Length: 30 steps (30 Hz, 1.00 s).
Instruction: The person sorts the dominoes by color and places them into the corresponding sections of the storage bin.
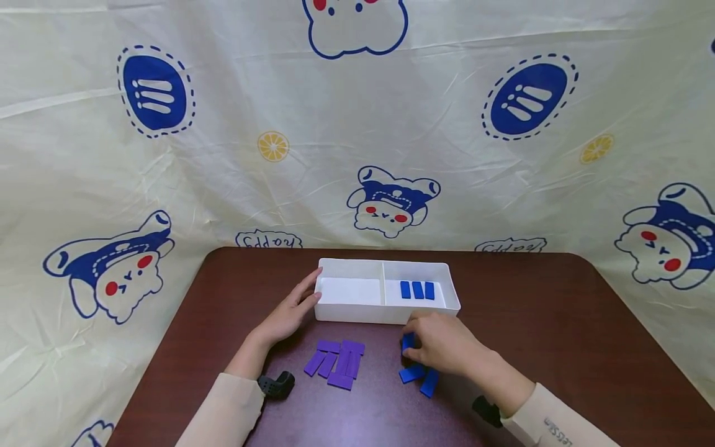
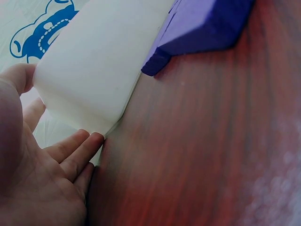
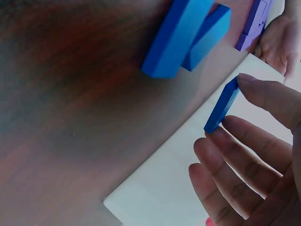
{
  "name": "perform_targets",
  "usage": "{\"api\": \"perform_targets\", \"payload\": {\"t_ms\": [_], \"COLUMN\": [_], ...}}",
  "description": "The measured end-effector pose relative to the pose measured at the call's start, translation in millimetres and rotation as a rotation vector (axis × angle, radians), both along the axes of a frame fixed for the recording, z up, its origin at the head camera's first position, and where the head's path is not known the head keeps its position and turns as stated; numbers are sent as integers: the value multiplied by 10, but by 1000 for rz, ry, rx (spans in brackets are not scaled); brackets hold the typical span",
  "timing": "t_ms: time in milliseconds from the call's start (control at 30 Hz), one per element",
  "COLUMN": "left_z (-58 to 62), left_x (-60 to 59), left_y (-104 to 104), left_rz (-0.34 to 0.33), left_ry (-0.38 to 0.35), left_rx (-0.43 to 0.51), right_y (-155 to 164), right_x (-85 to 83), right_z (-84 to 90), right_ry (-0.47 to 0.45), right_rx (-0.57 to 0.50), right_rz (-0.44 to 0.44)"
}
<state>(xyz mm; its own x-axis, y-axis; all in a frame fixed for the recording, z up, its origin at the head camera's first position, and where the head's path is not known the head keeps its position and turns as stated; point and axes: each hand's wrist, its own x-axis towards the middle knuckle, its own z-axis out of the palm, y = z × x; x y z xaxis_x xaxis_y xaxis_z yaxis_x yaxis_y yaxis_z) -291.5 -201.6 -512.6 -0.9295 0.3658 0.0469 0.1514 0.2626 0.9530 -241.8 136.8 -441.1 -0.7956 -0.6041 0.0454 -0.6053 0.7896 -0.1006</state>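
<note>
A white two-compartment tray (image 1: 357,313) stands on the brown table. Its right compartment holds three blue blocks (image 1: 418,290); the left one shows only its white floor. My left hand (image 1: 298,304) lies with straight fingers against the tray's left front corner (image 2: 89,70). In front of the tray, my right hand (image 1: 414,349) pinches one blue block (image 1: 408,341) (image 3: 222,104) on edge, just above the table. Two more blue blocks (image 1: 418,376) (image 3: 181,37) lie beside that hand. Several purple blocks (image 1: 337,361) (image 2: 202,23) lie between the hands.
The table (image 1: 558,347) has rounded far corners, and a cream printed cloth (image 1: 357,143) hangs behind and beside it. Black wrist-camera mounts (image 1: 277,385) sit on both sleeves. Bare table surface extends to the right of the tray.
</note>
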Motion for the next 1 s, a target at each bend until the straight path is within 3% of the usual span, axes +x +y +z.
{"api": "perform_targets", "payload": {"t_ms": [467, 1000], "left_z": [6, 25], "left_x": [16, 26], "left_y": [-5, 27], "left_rz": [-1, 2], "left_ry": [1, -7], "left_rx": [6, 14], "right_y": [-38, -57], "right_x": [-48, -70], "right_z": [208, 315], "right_ry": [-17, -49], "right_rx": [-28, -33], "right_rz": [5, -19]}}
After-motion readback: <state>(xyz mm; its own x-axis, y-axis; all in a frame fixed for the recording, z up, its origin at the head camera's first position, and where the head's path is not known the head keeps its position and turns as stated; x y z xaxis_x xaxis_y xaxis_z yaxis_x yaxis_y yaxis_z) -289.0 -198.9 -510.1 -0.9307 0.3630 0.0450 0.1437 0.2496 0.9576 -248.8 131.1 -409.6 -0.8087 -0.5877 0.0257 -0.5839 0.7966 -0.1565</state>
